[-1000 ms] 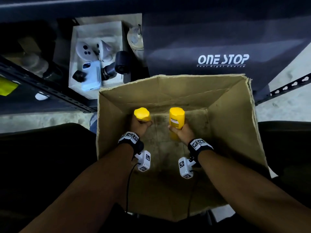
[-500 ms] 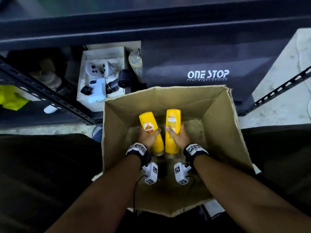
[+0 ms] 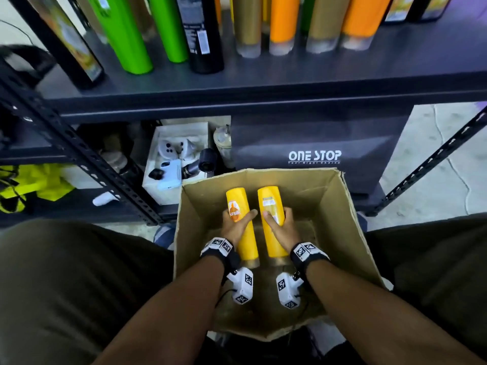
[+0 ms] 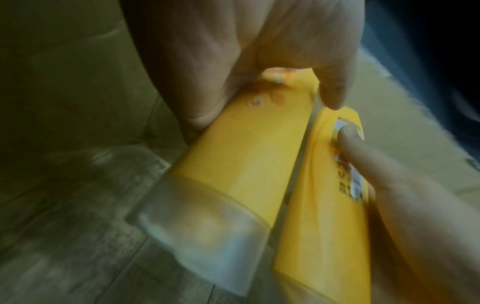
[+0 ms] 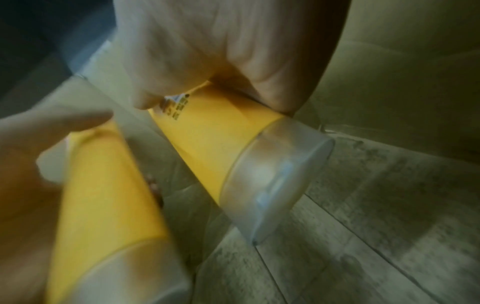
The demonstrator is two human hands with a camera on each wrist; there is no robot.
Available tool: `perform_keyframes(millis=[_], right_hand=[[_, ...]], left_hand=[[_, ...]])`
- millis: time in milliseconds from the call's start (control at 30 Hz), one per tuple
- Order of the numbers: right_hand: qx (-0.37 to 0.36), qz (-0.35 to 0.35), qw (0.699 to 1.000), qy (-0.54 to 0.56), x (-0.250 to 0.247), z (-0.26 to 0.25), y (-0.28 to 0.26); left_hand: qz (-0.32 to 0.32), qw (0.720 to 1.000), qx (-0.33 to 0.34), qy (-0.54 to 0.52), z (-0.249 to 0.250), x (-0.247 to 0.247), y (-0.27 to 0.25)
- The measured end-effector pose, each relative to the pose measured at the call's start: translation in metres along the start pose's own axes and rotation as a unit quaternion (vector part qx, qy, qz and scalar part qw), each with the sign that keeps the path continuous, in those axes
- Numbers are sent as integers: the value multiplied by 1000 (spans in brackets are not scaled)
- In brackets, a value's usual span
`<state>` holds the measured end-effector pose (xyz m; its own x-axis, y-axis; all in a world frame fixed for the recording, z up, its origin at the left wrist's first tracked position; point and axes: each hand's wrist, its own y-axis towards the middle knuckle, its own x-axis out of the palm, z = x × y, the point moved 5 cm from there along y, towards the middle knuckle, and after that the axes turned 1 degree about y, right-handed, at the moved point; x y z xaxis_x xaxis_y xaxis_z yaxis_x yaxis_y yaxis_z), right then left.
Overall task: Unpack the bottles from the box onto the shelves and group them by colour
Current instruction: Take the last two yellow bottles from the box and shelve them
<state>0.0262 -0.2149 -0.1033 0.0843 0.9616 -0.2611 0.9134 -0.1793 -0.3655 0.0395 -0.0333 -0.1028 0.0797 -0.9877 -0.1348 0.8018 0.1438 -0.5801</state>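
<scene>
A person's left hand [image 3: 234, 227] grasps one yellow bottle [image 3: 241, 225], fingers wrapped round its middle; the right hand [image 3: 283, 229] grasps a second yellow bottle [image 3: 271, 222] the same way; both bottles sit side by side, nearly touching, inside the open cardboard box [image 3: 340, 206], clear caps pointing back toward the wrists; beyond the box a dark shelf [image 3: 290, 75] carries upright green bottles [image 3: 131, 38], a black bottle [image 3: 203, 40], and gold and orange bottles [image 3: 282, 25]; a dark bag [image 3: 313, 143] printed "ONE STOP" stands underneath.
</scene>
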Motion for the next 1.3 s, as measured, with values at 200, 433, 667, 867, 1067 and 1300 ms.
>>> perform_keyframes(millis=[200,433,667,867,1067,1300], right_hand=[[-63,14,998,6,-12,-34,-12],[-125,66,990,4,-31,-76,-16],[-221,102,967,81,-49,-147,-31],[-285,124,946,92,-65,-193,-42],[-349,169,915,114,-87,-237,-52],[-436,208,864,139,-123,-301,-74]], left_hand=[[-9,996,72,55,32,-4,-14],[-37,984,170,41,80,7,-33],[-48,961,272,-25,143,13,-61],[-53,938,341,-42,193,13,-86],[-78,904,416,-64,245,14,-117],[-98,862,491,-76,314,23,-160]])
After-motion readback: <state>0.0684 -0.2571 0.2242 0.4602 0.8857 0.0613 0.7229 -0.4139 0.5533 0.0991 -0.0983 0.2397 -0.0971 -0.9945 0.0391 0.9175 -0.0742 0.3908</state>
